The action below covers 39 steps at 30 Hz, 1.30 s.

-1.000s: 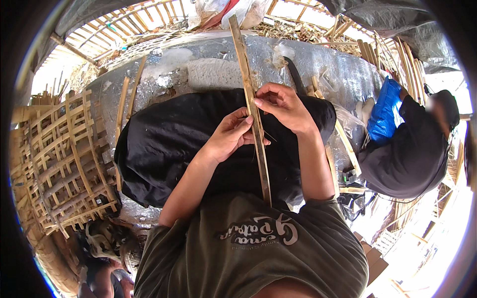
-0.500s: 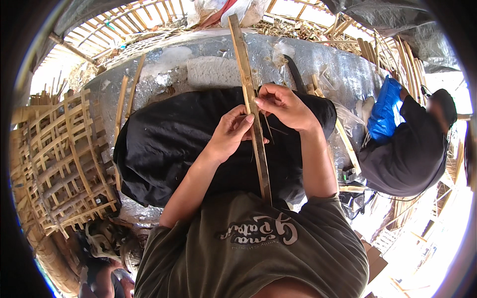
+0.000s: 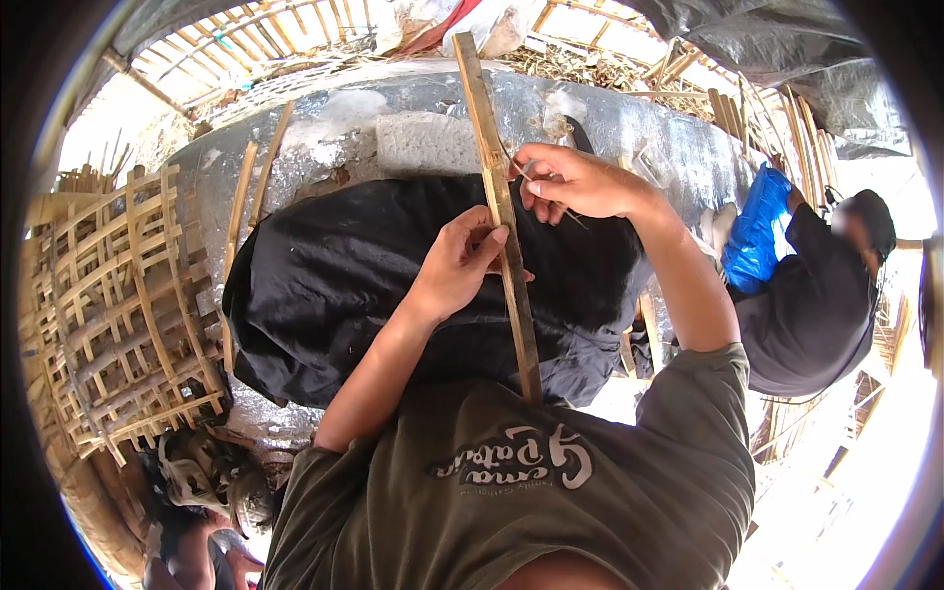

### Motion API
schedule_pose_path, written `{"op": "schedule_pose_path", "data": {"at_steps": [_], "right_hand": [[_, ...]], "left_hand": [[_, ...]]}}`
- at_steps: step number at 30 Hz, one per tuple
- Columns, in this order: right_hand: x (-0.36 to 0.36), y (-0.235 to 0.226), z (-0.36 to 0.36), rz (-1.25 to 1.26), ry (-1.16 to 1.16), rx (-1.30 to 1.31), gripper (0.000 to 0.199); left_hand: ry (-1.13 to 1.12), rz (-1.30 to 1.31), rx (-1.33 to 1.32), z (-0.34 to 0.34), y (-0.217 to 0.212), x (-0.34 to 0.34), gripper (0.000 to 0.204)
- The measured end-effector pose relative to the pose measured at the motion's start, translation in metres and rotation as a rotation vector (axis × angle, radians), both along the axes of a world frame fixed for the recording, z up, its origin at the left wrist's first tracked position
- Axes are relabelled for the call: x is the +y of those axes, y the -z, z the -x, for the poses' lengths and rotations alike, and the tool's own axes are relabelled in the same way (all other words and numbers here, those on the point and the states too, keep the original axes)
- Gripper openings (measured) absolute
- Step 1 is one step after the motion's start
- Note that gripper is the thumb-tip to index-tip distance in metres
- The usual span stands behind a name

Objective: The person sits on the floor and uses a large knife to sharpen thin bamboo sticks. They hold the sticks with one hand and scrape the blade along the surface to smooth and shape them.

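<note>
Both hands have crept up the bamboo strip [image 3: 501, 211] at centre frame: left grip [image 3: 462, 261] clamped on it, right grip [image 3: 575, 182] pinching a blade [image 3: 528, 170]; woven lattice [image 3: 108, 305] left, seated person [image 3: 806, 295] right

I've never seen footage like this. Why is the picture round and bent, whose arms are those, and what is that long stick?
The camera sits on a person's head and looks down, so you see their own chest and forearms from above; its wide lens bends the edges. The left hand grips a long bamboo strip that runs from their chest out away from them. The right hand is beside the strip and pinches something small and thin; what it is cannot be told. A black cloth covers the lap. A woven bamboo lattice lies at the left, and another person in dark clothes crouches at the right.
</note>
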State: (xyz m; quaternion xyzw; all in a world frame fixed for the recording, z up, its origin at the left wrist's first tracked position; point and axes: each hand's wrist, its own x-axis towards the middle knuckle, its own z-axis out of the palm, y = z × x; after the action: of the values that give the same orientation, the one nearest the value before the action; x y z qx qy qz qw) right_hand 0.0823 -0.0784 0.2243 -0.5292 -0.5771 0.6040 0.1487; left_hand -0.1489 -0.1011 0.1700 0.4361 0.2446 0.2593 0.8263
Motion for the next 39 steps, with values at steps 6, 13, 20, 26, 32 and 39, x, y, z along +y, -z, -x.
{"op": "schedule_pose_path", "data": {"at_steps": [6,13,20,26,32,39], "right_hand": [[0.008,0.002,0.0,0.094,0.012,-0.033,0.028],[0.005,0.005,0.007,-0.549,0.012,-0.422,0.024],[0.022,-0.005,-0.024,-0.692,0.117,-0.55,0.018],[0.059,-0.023,-0.089,-0.818,0.358,-0.98,0.023],[0.068,-0.061,-0.124,-0.76,0.32,-0.841,0.023],[0.166,-0.064,-0.057,-0.642,-0.095,-0.418,0.026]], "left_hand": [[0.007,-0.002,0.027,0.003,0.0,0.001,0.014],[0.004,0.039,-0.041,0.004,0.006,-0.002,0.014],[0.063,0.126,-0.157,0.01,0.014,-0.007,0.014],[0.092,0.174,-0.271,0.016,0.015,-0.006,0.011],[0.001,0.228,-0.281,0.035,0.029,-0.007,0.013],[0.023,0.151,-0.331,0.043,0.012,-0.002,0.012]]}}
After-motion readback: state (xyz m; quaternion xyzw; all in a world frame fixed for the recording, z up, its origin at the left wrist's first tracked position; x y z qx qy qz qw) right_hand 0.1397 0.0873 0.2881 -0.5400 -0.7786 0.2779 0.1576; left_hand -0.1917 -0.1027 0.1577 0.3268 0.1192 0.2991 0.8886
